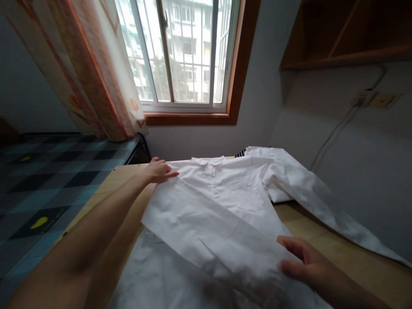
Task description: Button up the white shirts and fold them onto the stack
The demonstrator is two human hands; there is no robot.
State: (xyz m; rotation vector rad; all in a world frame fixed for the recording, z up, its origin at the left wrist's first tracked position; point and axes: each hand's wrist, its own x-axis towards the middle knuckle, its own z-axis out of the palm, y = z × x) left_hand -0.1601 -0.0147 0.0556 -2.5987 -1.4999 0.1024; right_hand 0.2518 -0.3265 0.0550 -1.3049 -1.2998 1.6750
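A white button-up shirt (pixel 244 189) lies spread with its small collar toward the window. One sleeve (pixel 206 223) is folded diagonally across the front, down toward the right. My left hand (pixel 158 169) rests at the shoulder fold, its thumb stretched out over the cloth and its other fingers partly hidden. Near the lower end of the folded sleeve is my right hand (pixel 302 259), thumb and forefinger apart at the cloth's edge. The shirt's other sleeve (pixel 325 206) stretches out to the right. The nearest part of the shirt is blurred.
Under the shirt is a pale wooden board (pixel 322 227). More folded white clothing (pixel 278 193) lies beneath the right sleeve. A checked bed cover (pixel 64 189) is at left, below a curtain (pixel 93 77). A cable (pixel 331 133) hangs on the right wall, under a shelf (pixel 347 60).
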